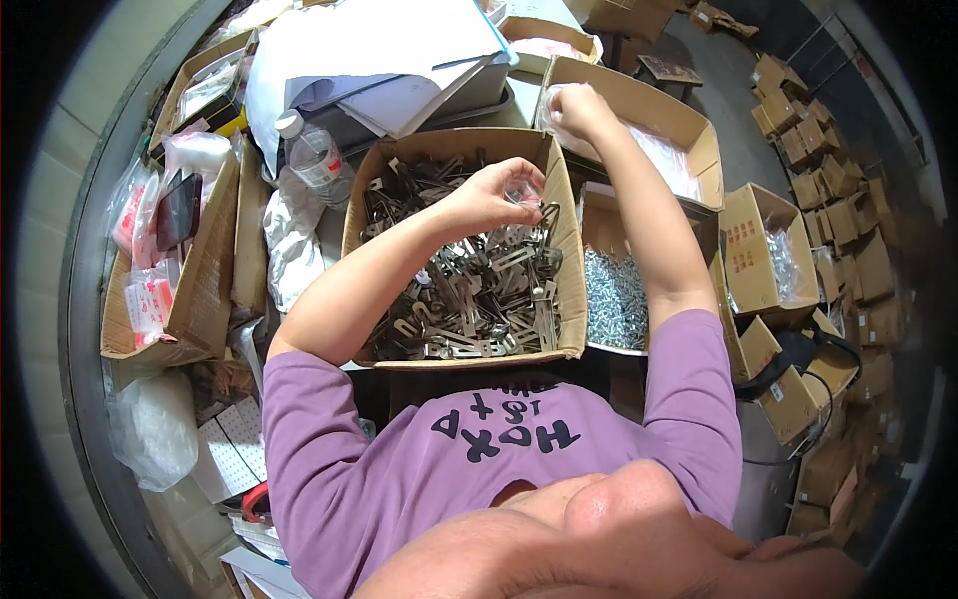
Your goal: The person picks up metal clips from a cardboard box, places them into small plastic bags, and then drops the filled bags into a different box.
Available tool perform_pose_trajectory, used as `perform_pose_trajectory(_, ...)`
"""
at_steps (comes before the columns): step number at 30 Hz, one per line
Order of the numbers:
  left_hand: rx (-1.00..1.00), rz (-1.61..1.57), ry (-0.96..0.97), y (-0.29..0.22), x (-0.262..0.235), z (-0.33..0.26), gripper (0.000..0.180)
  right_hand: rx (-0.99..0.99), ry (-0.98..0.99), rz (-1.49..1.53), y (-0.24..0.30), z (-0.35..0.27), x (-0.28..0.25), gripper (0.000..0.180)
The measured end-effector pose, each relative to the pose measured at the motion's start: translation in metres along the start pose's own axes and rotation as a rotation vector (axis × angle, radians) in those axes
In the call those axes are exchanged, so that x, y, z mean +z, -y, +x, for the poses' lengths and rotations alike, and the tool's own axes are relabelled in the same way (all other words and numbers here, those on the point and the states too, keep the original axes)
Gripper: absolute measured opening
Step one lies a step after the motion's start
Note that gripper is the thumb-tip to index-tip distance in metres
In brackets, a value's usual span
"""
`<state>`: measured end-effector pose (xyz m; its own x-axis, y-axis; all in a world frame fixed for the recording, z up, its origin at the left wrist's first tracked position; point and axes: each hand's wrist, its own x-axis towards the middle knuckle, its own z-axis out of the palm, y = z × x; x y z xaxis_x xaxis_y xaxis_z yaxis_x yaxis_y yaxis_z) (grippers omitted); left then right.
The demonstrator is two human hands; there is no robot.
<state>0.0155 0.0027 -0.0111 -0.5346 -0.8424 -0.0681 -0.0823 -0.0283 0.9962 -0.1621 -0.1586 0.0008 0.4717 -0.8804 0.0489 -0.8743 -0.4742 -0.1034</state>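
Metal brackets fill a big open cardboard box straight in front of the person, piled loosely in a grey tangle. The left hand hangs over the far part of that pile, its grip pinched on a small clear plastic bag held at the fingertips, just above the brackets. The right hand reaches further out, over the rim of a second cardboard box behind and to the right; its grip is clenched on a bit of thin clear plastic at the near left corner of that box, where more clear plastic lines the inside. The two hands are apart, the right one beyond the left.

Just right of the bracket box, touching its side, a smaller box holds a heap of shiny screws. To the left of the bracket box a clear plastic bottle with a white cap lies tilted beside crumpled white wrapping. Behind it, loose white paper sheets cover a grey tray. Further left, an open carton carries small packets with red print and a dark flat phone-like thing. Many small closed cartons are stacked across the floor on the right. Both forearms are bare below purple sleeves.
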Motion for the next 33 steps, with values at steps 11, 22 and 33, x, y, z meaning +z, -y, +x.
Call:
perform_pose_trajectory(11, -0.009, 0.011, -0.04, -0.002, -0.004, 0.001, 0.044, 0.011, -0.053, 0.159, -0.016, -0.002, 0.009, 0.018)
perform_pose_trajectory(22, -0.004, 0.009, -0.05, -0.001, -0.007, 0.0, 0.047, 0.048, -0.14, 0.662, 0.017, -0.051, -0.037, 0.019)
perform_pose_trajectory(33, 0.006, -0.351, -0.038, 0.003, -0.003, 0.001, 0.038, -0.333, 0.208, 1.025, 0.069, -0.108, -0.047, 0.031)
